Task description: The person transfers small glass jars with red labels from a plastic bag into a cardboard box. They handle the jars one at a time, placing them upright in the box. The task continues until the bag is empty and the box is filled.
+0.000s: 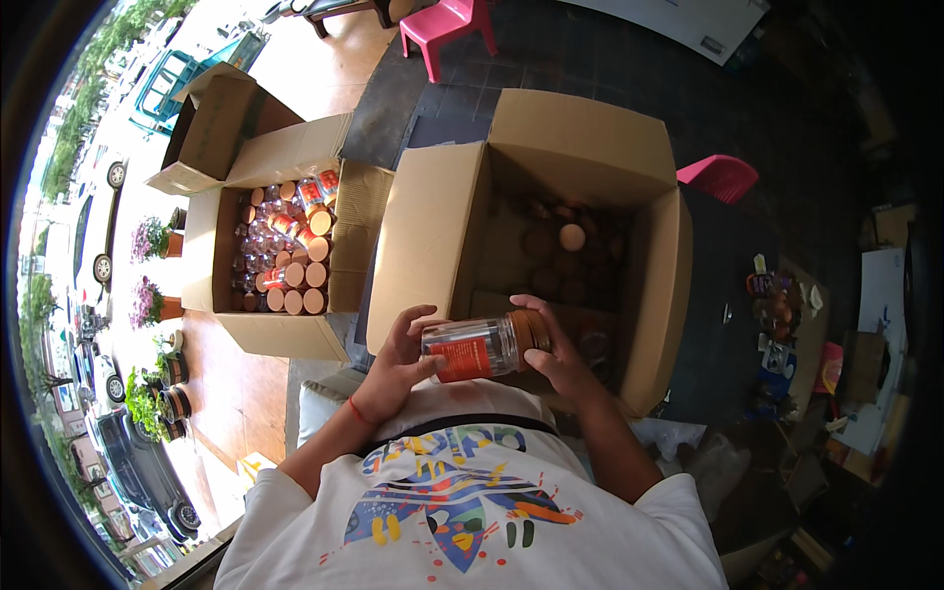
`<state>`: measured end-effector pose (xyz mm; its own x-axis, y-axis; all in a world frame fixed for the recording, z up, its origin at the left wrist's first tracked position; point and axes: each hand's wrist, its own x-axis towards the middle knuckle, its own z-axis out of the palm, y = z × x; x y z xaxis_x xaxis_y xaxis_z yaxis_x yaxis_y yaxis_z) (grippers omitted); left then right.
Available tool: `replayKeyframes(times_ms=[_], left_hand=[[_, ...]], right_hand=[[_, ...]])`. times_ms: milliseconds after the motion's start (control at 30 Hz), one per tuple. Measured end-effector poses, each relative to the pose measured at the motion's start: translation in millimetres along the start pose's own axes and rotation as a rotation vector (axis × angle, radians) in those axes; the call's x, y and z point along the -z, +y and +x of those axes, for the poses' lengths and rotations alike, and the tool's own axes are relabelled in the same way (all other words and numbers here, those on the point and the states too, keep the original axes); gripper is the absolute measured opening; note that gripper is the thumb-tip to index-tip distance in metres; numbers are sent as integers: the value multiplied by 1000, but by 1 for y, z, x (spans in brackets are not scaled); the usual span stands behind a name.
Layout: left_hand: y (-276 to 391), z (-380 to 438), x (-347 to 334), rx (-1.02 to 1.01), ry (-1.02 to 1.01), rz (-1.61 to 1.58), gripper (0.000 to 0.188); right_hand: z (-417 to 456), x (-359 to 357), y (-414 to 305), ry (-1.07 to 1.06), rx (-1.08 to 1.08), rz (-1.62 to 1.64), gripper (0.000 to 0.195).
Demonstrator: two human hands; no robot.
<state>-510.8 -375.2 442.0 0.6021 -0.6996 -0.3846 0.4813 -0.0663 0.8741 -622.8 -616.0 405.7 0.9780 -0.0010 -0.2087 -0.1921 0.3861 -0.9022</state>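
Note:
Both my hands hold one clear plastic jar lying on its side, with a red label and a copper-brown screw lid. My left hand grips the jar's base end, its thumb on the label. The lid end is in my right hand, fingers around the rim. Beyond my hands stands a large cardboard box with raised flaps; lidded jars lie in its shadowed inside, one round lid lit. To the left, a second cardboard box holds many clear jars with brown lids, some with red labels.
Another cardboard box stands open at the upper left. A pink plastic chair is at the top, and part of another pink chair shows right of the large box. Potted plants line the left side. Clear plastic bags lie at the lower right.

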Motion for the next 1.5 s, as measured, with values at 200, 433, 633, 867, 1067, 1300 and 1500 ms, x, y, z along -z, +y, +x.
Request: replayKeyframes(times_ms=[200,433,633,867,1067,1300,1500], left_hand=[[4,-1,-16,45,175,166,37],[-8,-3,-16,225,365,25,31],[17,-12,-23,-622,165,950,46],[-37,-14,29,-385,372,449,35],[-77,14,186,-182,843,-447,47],[-39,30,330,-358,1126,-683,78],[-62,45,339,-108,1002,-573,61]], right_hand=[[-5,-15,-11,17,206,-275,68],[0,-19,-8,78,486,-592,56],[11,-15,-5,-73,-268,329,30],[40,2,54,112,-234,-115,50],[29,24,84,424,-394,8,39],[8,112,140,526,-496,-916,42],[-3,103,193,220,-666,-1609,74]])
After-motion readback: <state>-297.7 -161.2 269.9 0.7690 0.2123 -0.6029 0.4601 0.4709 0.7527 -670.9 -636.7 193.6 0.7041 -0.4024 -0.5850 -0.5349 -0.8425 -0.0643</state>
